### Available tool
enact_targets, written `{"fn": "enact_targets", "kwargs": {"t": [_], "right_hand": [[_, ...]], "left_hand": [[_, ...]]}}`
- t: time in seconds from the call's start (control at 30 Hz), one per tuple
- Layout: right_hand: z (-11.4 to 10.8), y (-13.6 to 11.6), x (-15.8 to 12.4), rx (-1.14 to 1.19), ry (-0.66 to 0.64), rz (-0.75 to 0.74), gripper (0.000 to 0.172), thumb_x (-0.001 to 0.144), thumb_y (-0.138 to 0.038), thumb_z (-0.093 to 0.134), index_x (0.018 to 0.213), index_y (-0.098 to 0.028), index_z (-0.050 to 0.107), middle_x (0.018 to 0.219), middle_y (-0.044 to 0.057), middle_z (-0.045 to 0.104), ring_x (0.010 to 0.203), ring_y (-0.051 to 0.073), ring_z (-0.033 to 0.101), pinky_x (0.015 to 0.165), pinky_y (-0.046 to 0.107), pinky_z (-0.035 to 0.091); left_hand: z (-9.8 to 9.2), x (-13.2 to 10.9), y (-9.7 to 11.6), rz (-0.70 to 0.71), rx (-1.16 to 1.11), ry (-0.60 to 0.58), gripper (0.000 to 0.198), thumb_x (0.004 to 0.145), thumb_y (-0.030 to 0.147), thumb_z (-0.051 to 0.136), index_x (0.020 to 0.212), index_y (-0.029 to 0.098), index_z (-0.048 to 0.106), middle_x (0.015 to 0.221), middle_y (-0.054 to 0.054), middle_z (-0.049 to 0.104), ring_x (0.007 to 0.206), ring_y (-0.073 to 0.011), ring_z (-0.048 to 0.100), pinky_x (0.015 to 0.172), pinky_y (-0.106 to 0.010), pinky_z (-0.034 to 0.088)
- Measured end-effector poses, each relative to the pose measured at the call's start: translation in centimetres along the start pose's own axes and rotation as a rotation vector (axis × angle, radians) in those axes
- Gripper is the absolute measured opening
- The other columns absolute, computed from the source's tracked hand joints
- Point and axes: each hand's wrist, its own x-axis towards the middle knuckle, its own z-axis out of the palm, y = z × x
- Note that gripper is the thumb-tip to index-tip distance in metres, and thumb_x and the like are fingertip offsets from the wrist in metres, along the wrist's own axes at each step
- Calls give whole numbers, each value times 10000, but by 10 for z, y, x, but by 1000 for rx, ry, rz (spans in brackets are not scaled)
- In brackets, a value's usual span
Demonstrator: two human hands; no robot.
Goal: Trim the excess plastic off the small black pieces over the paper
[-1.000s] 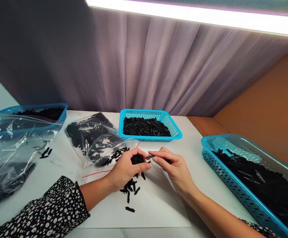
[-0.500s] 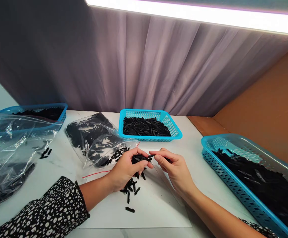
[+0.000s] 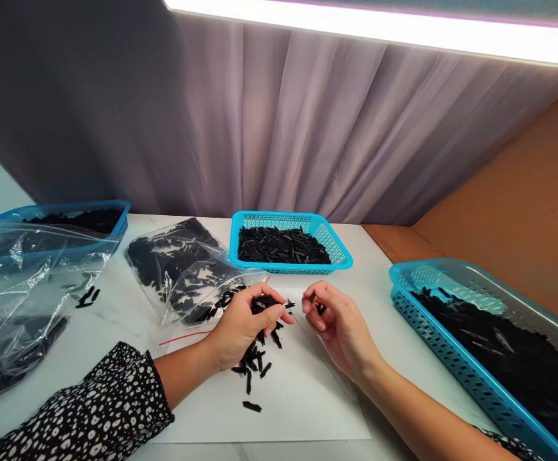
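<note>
My left hand [image 3: 243, 326] is curled around a bunch of small black plastic pieces [image 3: 265, 305], held just above a white sheet [image 3: 298, 397]. Some pieces stick out past its fingertips toward the right. My right hand [image 3: 339, 323] is a short way to the right, fingers bent in a loose pinch, with a small black piece partly showing between them. Loose black pieces [image 3: 255, 365] lie scattered on the sheet under my left hand.
A blue basket [image 3: 339, 253] of black pieces stands behind the hands. Another blue basket [image 3: 432, 320] with a clear cover is at the right, a third [image 3: 120, 214] at far left. Clear bags [image 3: 183, 269] of black pieces lie at left. A brown cardboard wall rises at right.
My right hand has pulled back a little from the left hand and turned, its fingertips no longer touching the pieces in the left hand. The left hand stays in place.
</note>
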Motion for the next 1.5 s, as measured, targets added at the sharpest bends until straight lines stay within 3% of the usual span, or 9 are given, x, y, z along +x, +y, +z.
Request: {"fn": "enact_targets", "kwargs": {"t": [0.1,0.23,0.4,0.57,0.73,0.97,1.2,1.4,1.5], "right_hand": [[2,-3,-1,52,-56,32,213,765,-413,641,728,-214,576,674,1,593,454,98,317,393,235,165],[1,-1,-3,-222,-102,-41,267,768,-450,717,879,-209,691,524,-67,426,466,98,292,454,243,216],[-1,4,-5,-433,-65,-156,274,775,-448,715,890,-205,770,618,12,653,529,138,409,544,296,319],[-3,4,-3,-420,39,-167,207,725,-411,754,792,-219,790,690,44,684,636,190,525,561,310,366],[-4,4,0,-374,75,-174,192,701,-388,771,802,-228,802,750,55,705,702,206,552,597,318,395],[-5,8,0,-356,78,-151,308,722,-483,754,797,-185,781,502,-36,456,499,107,281,489,274,225],[-2,6,0,-192,33,-33,476,662,-627,762,664,-165,644,488,-84,290,480,78,178,467,262,125],[1,4,-3,-109,-1,20,452,672,-585,775,662,-169,601,479,-101,272,473,69,148,469,256,104],[3,1,-4,10,-30,41,356,754,-487,721,663,-191,544,483,-86,355,456,71,164,455,249,117]], "left_hand": [[0,0,0,5,5,0,292,754,378,750,879,166,593,744,-58,742,469,-62,397,554,-237,308],[0,0,0,19,17,7,265,758,362,747,867,177,591,723,-32,727,482,-65,416,543,-224,307],[0,0,-1,48,51,17,227,760,327,746,852,187,593,706,-4,711,503,-69,436,533,-212,319],[1,-1,0,18,2,40,254,736,299,759,888,182,592,688,-5,703,529,-72,485,586,-217,335],[1,-2,4,-48,-101,1,254,754,305,700,937,154,607,738,-32,708,499,-52,405,570,-226,295],[1,-1,3,-55,-93,-6,266,784,332,689,954,147,599,777,-45,715,520,-55,410,557,-235,272],[2,-1,0,-40,-98,-39,318,799,416,709,923,156,573,747,-28,702,515,-52,423,535,-221,280],[1,-1,-1,-38,-69,-57,293,824,419,682,891,170,542,672,9,652,484,-46,402,488,-204,254],[0,0,-2,-27,-47,-60,279,835,411,667,887,175,528,665,19,639,479,-43,395,479,-199,249]]}}
